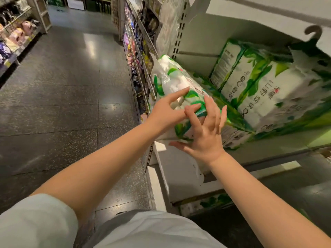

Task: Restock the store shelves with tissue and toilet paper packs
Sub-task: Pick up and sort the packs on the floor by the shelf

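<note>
Two spread hands, left hand (165,111) and right hand (206,133), against tissue pack (176,81) at shelf (279,148) edge.

Dark speckled floor tiles (68,97) reflecting light; stocked aisle shelves (19,33) opposite.

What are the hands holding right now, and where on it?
Both hands touch the tissue pack at its near end: left hand and right hand with fingers spread, neither gripping.

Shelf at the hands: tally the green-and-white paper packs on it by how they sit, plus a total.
Pack under both hands, lying at the shelf end: 1
Packs standing behind: 3
Pack lying in front: 1
Total: 5
</note>
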